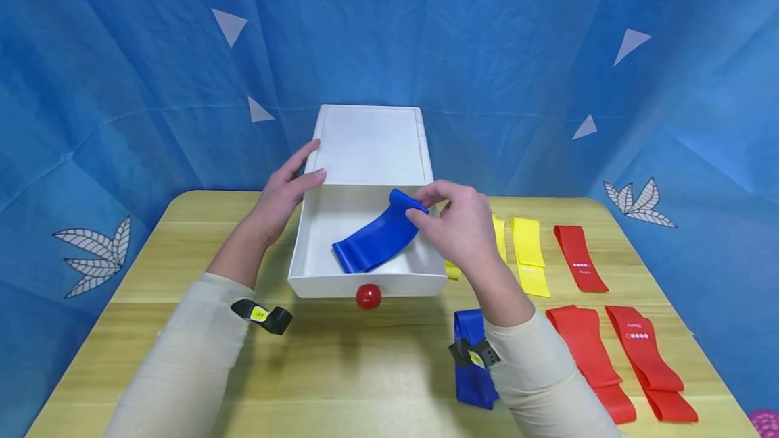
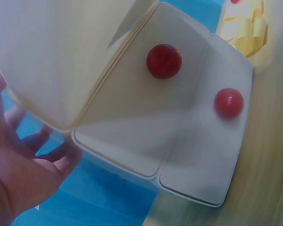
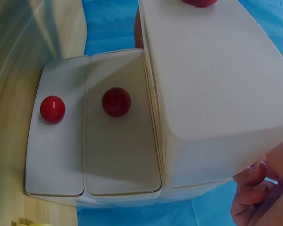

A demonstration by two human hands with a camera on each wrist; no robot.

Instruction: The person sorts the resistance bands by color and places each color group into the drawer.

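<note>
A white drawer cabinet [image 1: 371,144] has its top drawer [image 1: 368,285] pulled out, with a red round knob [image 1: 368,297] on the front. Inside that drawer is a folded blue resistance band [image 1: 374,238], one end lying low and the other raised near the right wall. My right hand [image 1: 458,222] pinches the raised end between thumb and fingers. At the cabinet's left side, my left hand [image 1: 281,195] rests its fingertips along the upper edge. In the left wrist view, two lower drawers show shut, with red knobs [image 2: 164,61].
Right of the cabinet lie yellow bands [image 1: 528,255] and several red bands [image 1: 590,357]. Another blue band [image 1: 471,377] lies under my right wrist. The wooden table [image 1: 341,384] backs onto a blue patterned curtain [image 1: 505,73].
</note>
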